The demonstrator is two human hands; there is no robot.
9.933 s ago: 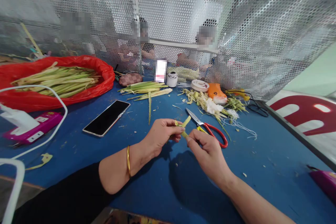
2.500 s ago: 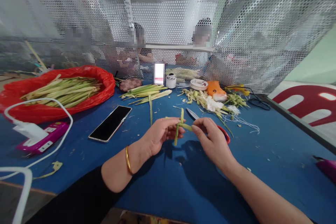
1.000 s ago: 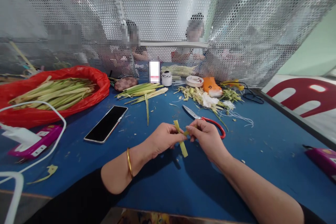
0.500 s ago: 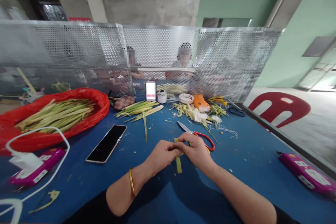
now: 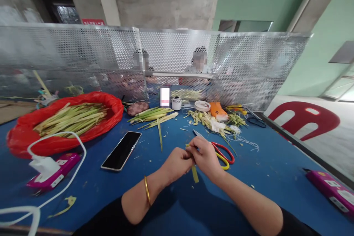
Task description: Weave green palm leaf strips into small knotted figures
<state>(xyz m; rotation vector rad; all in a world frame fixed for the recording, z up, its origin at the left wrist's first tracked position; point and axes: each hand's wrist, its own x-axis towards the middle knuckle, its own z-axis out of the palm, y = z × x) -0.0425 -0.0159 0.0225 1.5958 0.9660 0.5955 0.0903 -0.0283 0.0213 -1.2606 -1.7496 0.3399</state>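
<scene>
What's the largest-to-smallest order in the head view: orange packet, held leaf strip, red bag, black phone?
1. Red bag
2. Black phone
3. Orange packet
4. Held leaf strip: partly hidden, so judged on what shows

On my feed, a flat yellow-green leaf strip (image 5: 195,174) was pinched in both hands (image 5: 177,163), middle hidden, one straight end jutting out below them.

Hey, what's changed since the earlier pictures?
The left hand and right hand have come closer together, fingers meeting and hiding much of the green strip they still hold. The view tilted up, showing more concrete wall. The black phone and red bag stayed put.
</scene>
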